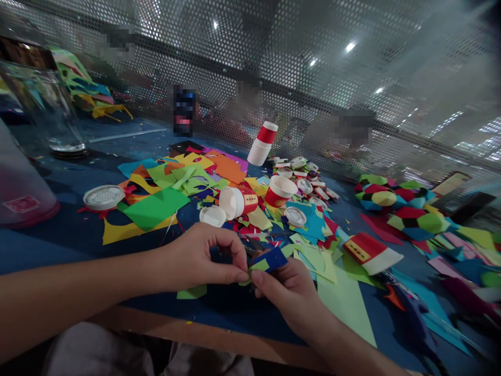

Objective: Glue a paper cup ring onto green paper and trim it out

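A small piece of blue and light-green paper is held in front of me, just above the table's near edge. My right hand is closed on it, thumb on the green part and fingers behind. My left hand pinches the paper's left end between thumb and forefinger. Dark blades, perhaps of scissors, show behind the fingers; what holds them is hidden. Beyond my hands lie a tipped red-and-white paper cup, an upright paper cup and many coloured scraps.
A bright green sheet lies left. A stack of paper cups leans at the back beside a pile of round lids. A glue gun and another cup are right. A glass jar stands left; a perforated screen closes the back.
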Demonstrator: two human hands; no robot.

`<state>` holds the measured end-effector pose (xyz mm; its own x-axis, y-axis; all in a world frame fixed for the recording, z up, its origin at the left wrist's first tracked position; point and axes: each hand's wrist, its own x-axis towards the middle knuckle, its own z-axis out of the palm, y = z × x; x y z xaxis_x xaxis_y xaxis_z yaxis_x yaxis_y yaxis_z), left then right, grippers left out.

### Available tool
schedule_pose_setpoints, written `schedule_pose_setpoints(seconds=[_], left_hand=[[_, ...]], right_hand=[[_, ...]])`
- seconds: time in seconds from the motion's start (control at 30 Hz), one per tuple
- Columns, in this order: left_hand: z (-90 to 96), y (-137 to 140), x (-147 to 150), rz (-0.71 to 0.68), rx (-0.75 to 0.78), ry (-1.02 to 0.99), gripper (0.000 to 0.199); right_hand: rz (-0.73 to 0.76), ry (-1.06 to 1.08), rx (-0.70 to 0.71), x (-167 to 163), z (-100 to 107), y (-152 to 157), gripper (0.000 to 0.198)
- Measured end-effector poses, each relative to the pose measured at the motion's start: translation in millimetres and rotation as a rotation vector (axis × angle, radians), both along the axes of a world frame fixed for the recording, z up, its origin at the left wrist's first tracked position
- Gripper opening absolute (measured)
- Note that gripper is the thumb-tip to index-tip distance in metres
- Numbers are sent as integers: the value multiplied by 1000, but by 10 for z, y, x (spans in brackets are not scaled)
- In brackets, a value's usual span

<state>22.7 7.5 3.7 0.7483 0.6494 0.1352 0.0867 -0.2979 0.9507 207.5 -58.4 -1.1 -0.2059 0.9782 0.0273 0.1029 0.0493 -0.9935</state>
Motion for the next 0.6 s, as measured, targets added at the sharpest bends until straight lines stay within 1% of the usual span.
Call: schedule_pose_setpoints(seconds=[0.1,0.3,0.33,0.4,0.5,0.6], left_hand=[[15,-5,1,-5,-29,21,11],[36,-16,3,-40,-7,60,9],[33,-16,4,-33,-2,60,8],[18,-16,6,8,39,80,7],[-6,-4,3,87,177,137,4],[19,33,-27,130,287,172,3]], right_hand=[[-4,-9,8,3,-7,-1,27],[12,28,30,-16,-17,-11,22],[-10,49,36,-13,-25,-13,21],[-103,118,46,9,-53,-13,16],[-254,223,72,68,-101,-1,13],[-302,262,86,116,-116,15,13]])
